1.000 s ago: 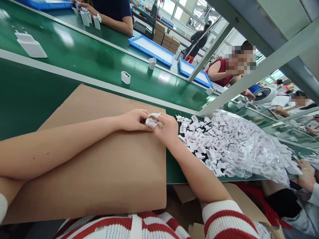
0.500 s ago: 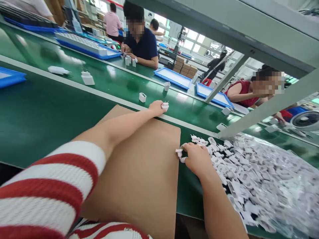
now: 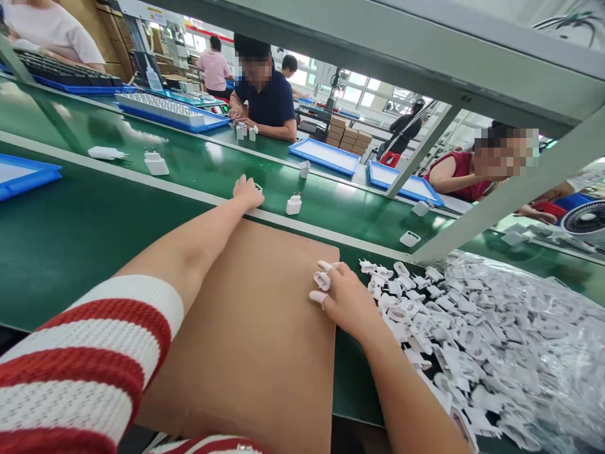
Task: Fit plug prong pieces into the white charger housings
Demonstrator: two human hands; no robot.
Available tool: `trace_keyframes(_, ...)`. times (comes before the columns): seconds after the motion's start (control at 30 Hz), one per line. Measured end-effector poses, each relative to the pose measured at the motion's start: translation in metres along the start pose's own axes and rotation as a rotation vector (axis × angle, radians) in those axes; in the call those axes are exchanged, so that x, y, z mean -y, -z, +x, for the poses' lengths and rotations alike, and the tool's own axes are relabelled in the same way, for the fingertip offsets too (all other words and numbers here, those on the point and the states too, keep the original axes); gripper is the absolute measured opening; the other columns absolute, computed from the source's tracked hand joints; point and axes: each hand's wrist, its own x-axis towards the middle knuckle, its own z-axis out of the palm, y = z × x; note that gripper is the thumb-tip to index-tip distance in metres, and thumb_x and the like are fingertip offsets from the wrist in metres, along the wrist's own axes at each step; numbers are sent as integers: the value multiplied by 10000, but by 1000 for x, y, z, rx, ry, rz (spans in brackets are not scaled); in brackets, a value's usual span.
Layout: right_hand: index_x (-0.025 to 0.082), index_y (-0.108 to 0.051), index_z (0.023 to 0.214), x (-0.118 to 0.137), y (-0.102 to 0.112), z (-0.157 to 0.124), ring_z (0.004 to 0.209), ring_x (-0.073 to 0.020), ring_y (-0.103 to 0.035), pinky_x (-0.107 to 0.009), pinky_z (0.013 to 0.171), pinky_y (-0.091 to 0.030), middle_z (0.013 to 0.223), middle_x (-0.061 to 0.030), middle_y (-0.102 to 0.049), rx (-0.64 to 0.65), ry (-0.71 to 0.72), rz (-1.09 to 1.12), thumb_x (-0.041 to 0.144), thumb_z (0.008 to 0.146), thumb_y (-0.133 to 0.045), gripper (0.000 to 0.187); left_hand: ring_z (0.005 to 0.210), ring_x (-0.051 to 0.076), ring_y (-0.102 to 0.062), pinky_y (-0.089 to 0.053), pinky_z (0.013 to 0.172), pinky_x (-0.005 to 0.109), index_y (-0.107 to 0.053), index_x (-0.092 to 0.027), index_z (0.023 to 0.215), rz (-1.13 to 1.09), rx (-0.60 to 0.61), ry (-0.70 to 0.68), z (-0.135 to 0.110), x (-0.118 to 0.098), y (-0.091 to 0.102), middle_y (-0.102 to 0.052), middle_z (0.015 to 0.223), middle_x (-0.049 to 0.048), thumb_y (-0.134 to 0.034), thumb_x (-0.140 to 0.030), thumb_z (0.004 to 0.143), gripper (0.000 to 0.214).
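Note:
My left hand (image 3: pixel 248 193) reaches across to the green belt, its fingers closed around a white charger housing (image 3: pixel 258 187) that they mostly hide. Just right of it, a white charger (image 3: pixel 293 203) stands upright with its two pins up. My right hand (image 3: pixel 347 296), with white covers on its fingertips, pinches a small white plug piece (image 3: pixel 322 280) between thumb and fingers above the brown cardboard (image 3: pixel 265 328). Beside that hand lies a large heap of white plug pieces (image 3: pixel 454 321), spilling from a clear plastic bag (image 3: pixel 558 353).
More white chargers (image 3: pixel 156 162) stand or lie along the green belt (image 3: pixel 208 170). A pale rail (image 3: pixel 189 193) edges the belt. A slanted metal post (image 3: pixel 501 195) rises at right. Blue trays (image 3: pixel 326 156) line the far side, where co-workers (image 3: pixel 267 94) sit.
My left hand has let go of the two-pin charger, leaving it standing on the belt, and has moved left to the housing. My right hand has moved left over the cardboard with its plug piece.

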Motion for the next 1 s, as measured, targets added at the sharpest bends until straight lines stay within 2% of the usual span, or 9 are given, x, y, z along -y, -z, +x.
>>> trace_keyframes(0.07, 235, -639, 1248, 4, -11, 5, 1077, -258, -569, -323, 770, -457, 1211, -89, -610, 25, 55, -42, 148, 863, -588, 398, 1332, 350, -518, -426, 1095, 440, -521, -136, 1316, -21, 66, -23, 10, 14, 4, -563, 1402, 197, -753, -231, 736, 632)
trace_keyframes(0.13, 219, -697, 1088, 5, -18, 10, 1019, -237, -574, -317, 761, -461, 1098, -80, -619, 23, 77, -45, 33, 826, -520, 367, 1174, 297, -612, -478, 986, 383, -528, -137, 1221, -36, 52, -39, 11, 23, 7, -650, 1230, 166, -784, -265, 750, 551)
trace_keyframes(0.2, 209, -712, 1001, 3, -23, 13, 969, -213, -589, -318, 771, -479, 1041, -73, -611, -19, 74, 76, 7, 806, -499, 352, 1104, 237, -610, -463, 925, 328, -502, -123, 1165, -44, 16, -58, 5, 27, 12, -659, 1134, 126, -788, -345, 784, 526)
trace_keyframes(0.3, 220, -713, 1022, -3, -25, 14, 970, -193, -623, -311, 765, -522, 1129, -73, -612, -104, 51, 480, 128, 833, -590, 243, 1053, 144, -566, -410, 889, 253, -481, -119, 1150, -73, -32, -144, -16, 26, 19, -629, 1111, 46, -675, -486, 886, 492)
trace_keyframes(0.4, 230, -677, 1040, -7, -24, 17, 845, -158, -649, -292, 694, -537, 1109, -51, -657, -94, -49, 840, 289, 839, -667, 209, 1070, 159, -534, -415, 910, 272, -476, -168, 1192, -153, -13, -405, -50, 15, 24, -592, 1201, 27, -598, -518, 933, 453)
trace_keyframes(0.5, 228, -645, 1029, -10, -21, 21, 754, -134, -656, -283, 690, -536, 948, -5, -698, -48, -150, 1072, 355, 818, -712, 256, 1057, 197, -542, -437, 887, 307, -489, -199, 1177, -253, 107, -589, -96, -3, 23, -596, 1225, 27, -619, -517, 912, 434)
trace_keyframes(0.7, 189, -726, 956, -14, -13, 29, 977, -200, -700, -337, 870, -573, 1006, -58, -749, -110, -230, 1441, 409, 683, -845, 370, 911, 227, -620, -461, 772, 316, -571, -225, 1072, -246, 567, -670, -168, -28, 7, -690, 1048, 32, -669, -576, 830, 437)
trace_keyframes(0.83, 220, -719, 998, -15, -12, 33, 1012, -211, -707, -385, 918, -585, 1146, -42, -733, -200, -263, 1536, 386, 629, -878, 435, 875, 201, -636, -484, 778, 304, -576, -221, 1181, -347, 627, -716, -178, -24, -8, -698, 1085, 43, -686, -565, 820, 510)
trace_keyframes(1.0, 217, -702, 1004, -10, -16, 35, 962, -218, -717, -392, 905, -589, 1025, -36, -752, -105, -289, 1549, 324, 570, -905, 491, 984, 225, -630, -480, 862, 316, -698, -237, 1145, -392, 619, -876, -181, -16, -13, -714, 1087, 53, -678, -535, 847, 422)
